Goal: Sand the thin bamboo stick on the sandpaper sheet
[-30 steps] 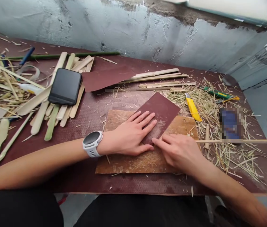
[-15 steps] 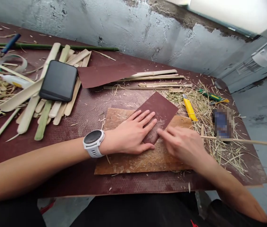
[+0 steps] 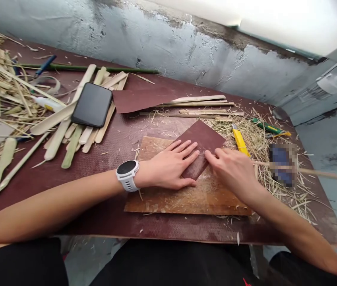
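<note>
Sheet (image 3: 202, 133), maroon, is lying partly under left hand (image 3: 171, 165), spread wide and flat; right hand (image 3: 232, 169) is pinching thin strip (image 3: 320, 174) at sheet's edge.

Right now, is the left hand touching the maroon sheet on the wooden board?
Touching: the head view shows the left hand lying flat across the maroon sheet.

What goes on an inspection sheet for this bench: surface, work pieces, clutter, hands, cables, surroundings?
Surface: dark red tabletop, littered with shavings.
Work pieces: dark red sheet, partly on brown board; thin strip.
Clutter: black phone-like device on wooden slats; yellow cutter among shavings.
Hands: left hand flat on sheet; right hand holds strip at sheet's edge.
Cables: none clearly seen.
Surroundings: worn, patchy wall behind.
</note>
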{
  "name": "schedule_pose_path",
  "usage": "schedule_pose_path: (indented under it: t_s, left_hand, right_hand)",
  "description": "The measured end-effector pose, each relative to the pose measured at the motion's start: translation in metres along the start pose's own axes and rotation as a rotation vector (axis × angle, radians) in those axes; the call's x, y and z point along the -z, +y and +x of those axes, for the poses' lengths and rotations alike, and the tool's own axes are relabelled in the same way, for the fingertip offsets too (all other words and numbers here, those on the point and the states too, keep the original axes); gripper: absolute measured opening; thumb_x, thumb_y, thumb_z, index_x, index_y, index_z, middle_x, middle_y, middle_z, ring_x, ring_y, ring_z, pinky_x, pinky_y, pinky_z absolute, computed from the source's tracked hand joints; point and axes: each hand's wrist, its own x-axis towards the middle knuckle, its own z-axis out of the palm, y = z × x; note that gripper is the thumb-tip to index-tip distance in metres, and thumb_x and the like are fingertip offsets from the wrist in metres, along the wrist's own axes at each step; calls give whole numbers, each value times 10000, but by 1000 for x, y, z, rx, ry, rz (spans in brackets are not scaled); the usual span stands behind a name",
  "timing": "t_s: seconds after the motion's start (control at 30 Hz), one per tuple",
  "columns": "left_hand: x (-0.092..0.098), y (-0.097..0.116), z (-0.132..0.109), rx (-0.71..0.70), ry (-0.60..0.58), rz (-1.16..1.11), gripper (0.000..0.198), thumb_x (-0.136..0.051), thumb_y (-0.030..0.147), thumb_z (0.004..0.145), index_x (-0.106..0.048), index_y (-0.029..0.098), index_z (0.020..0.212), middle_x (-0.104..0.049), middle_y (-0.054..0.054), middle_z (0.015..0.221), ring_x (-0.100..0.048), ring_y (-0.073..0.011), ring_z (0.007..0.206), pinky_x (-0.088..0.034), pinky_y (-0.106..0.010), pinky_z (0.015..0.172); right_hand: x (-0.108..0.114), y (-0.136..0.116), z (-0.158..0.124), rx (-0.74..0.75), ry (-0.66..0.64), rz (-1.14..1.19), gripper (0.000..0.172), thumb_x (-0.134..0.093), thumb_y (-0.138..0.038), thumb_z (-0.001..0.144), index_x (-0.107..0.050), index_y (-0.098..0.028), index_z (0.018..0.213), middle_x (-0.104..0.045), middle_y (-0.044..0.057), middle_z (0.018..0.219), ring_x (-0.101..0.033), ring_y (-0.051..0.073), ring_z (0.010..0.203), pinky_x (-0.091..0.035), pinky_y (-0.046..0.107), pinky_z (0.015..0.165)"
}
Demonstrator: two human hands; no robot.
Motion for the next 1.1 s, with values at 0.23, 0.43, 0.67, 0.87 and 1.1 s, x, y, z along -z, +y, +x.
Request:
schedule_pose_path:
  t_s: [0.23, 0.43, 0.67, 0.87, 1.1]
  left_hand:
    - [-2, -1, -1, 5, 27, 1, 1003, -508, 778, 977, -296, 86, 1671, -149, -193, 1756, -123, -367, 1655, -105, -503, 1359]
    - [-3, -2, -1, -14, 46, 1, 986, -513, 766, 983, -302, 89, 1668, -160, -197, 1752, -147, -366, 1652, -120, -512, 1353]
    - [-5, -3, -1, -20, 58, -2, 979, -498, 770, 984, -306, 94, 1665, -170, -191, 1753, -152, -362, 1653, -106, -506, 1351]
    - [-5, -2, 0, -13, 55, -12, 999, -516, 774, 977, -306, 81, 1665, -171, -196, 1752, -155, -367, 1651, -111, -512, 1353]
    - [-4, -1, -1, -3, 44, 4, 1006, -521, 775, 974, -313, 70, 1661, -163, -201, 1752, -153, -370, 1651, -118, -513, 1355]
  right_hand:
    - [-14, 6, -6, 51, 57, 140, 214, -616, -158, 1003, -753, -207, 1160, -684, 28, 858, -573, 195, 776, -311, 352, 704]
    - [-23, 21, -11, -22, 59, 278, 311, -612, -145, 1009, -764, -279, 1245, -749, 17, 990, -630, 192, 922, -375, 321, 739]
    - [-26, 24, -8, -86, 110, 403, 190, -614, -318, 1066, -783, -233, 1083, -778, 3, 1005, -684, 177, 941, -418, 308, 781]
    - [-14, 9, -11, -24, 96, 162, 188, -616, -168, 1021, -764, -213, 1129, -741, 32, 994, -613, 206, 828, -360, 358, 748]
    - [-6, -8, -8, -3, 10, -18, 160, -555, -97, 1011, -694, -152, 1067, -683, 88, 972, -551, 244, 850, -321, 368, 705]
